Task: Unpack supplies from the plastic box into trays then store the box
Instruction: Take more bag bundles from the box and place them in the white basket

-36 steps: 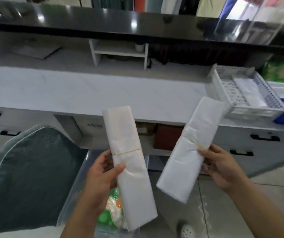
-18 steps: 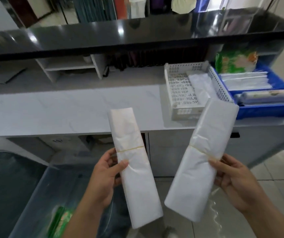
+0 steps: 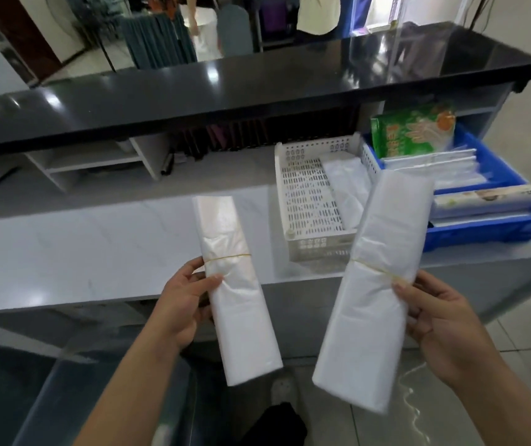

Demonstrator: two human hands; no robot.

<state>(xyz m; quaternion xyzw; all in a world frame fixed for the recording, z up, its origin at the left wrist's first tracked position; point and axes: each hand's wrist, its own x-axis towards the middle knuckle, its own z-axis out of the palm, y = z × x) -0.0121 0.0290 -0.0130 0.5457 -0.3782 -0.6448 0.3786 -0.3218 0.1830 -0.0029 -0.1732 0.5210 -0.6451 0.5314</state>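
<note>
Unpacking looks partway done: the white tray (image 3: 319, 246) at 1 o'clock and the blue tray (image 3: 482, 228) at 2 o'clock already hold supplies, the left hand (image 3: 184, 304) and right hand (image 3: 441, 329), held apart, each grip an unplaced banded bundle (image 3: 238, 310) of bags, and the plastic box (image 3: 32, 397) at 7 o'clock is not yet stored.

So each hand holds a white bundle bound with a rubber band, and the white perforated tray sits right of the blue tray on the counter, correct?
Not quite: the head view shows the white perforated tray left of the blue tray on the counter. The left hand does hold the left bundle and the right hand the right bundle, both banded.
</note>
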